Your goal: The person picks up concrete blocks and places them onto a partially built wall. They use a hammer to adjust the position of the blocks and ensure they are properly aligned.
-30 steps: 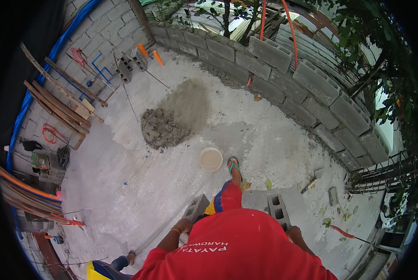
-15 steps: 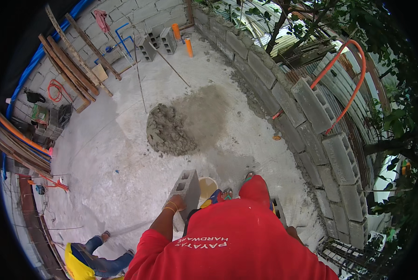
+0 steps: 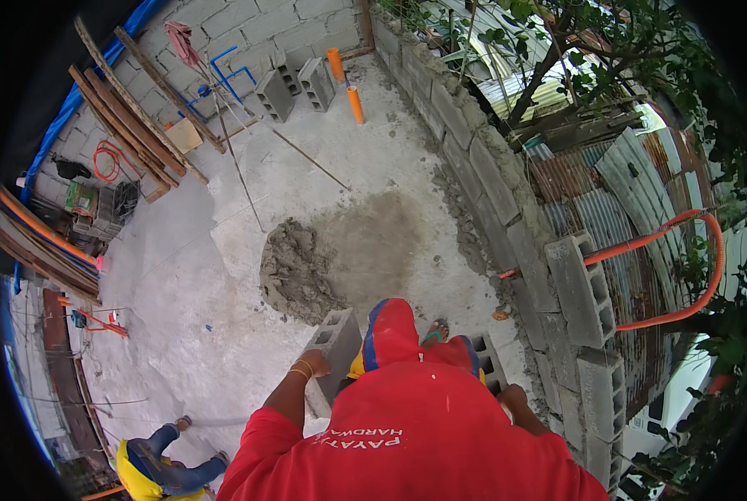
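Note:
On the left side of my body, my left hand (image 3: 312, 362) grips the top edge of a grey concrete hollow block (image 3: 337, 334), which hangs on end beside my leg. A second concrete hollow block (image 3: 492, 376) hangs by my right leg, partly covered by my red clothing. My right hand (image 3: 512, 396) is closed at its outer edge, its fingers largely out of sight. Ahead of my feet lies a heap of wet mortar (image 3: 294, 267), with a damp grey patch spread to its right.
A hollow-block wall (image 3: 494, 179) runs along the right, with an orange hose (image 3: 682, 219) looped over it. Boards (image 3: 127, 125) lean at the far left. Orange pipes (image 3: 354, 104) stand upright near loose blocks (image 3: 315, 83). Another person (image 3: 152, 463) is at lower left.
I have stepped forward, nearer the mortar heap, carrying both blocks. The right block shows more now, and the bucket near my feet has gone from view.

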The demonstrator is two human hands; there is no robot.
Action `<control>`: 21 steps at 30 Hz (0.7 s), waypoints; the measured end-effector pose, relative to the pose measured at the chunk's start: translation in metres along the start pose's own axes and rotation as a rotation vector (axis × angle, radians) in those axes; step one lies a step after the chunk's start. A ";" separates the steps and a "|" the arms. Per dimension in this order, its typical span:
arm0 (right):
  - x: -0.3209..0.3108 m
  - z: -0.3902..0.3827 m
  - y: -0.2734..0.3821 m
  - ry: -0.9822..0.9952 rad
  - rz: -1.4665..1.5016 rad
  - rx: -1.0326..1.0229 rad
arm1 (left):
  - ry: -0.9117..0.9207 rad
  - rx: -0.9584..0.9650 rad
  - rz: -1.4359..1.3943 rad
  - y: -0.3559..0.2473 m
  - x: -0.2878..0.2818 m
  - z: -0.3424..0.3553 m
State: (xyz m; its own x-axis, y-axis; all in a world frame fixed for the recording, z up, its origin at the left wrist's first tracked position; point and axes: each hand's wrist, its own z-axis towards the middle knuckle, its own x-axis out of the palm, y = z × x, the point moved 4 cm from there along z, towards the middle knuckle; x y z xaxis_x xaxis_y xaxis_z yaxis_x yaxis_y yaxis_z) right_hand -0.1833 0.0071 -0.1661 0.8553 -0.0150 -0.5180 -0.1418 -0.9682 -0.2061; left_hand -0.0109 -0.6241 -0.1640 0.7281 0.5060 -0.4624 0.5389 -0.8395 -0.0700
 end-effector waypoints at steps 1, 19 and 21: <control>-0.028 0.008 0.020 -0.021 -0.015 -0.011 | 0.032 0.003 -0.011 -0.004 -0.013 0.018; -0.290 0.253 0.416 -0.100 -0.135 -0.159 | 0.052 -0.203 -0.292 -0.017 -0.228 0.428; -0.298 0.267 0.445 -0.111 -0.146 -0.161 | 0.069 -0.205 -0.290 -0.015 -0.259 0.460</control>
State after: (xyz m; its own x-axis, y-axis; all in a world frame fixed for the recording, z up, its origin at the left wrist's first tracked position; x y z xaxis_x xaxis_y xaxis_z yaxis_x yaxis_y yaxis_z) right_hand -0.6344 -0.3527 -0.3251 0.7994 0.1474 -0.5824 0.0685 -0.9855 -0.1554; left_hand -0.4026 -0.8336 -0.4498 0.5560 0.7352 -0.3878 0.7958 -0.6055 -0.0069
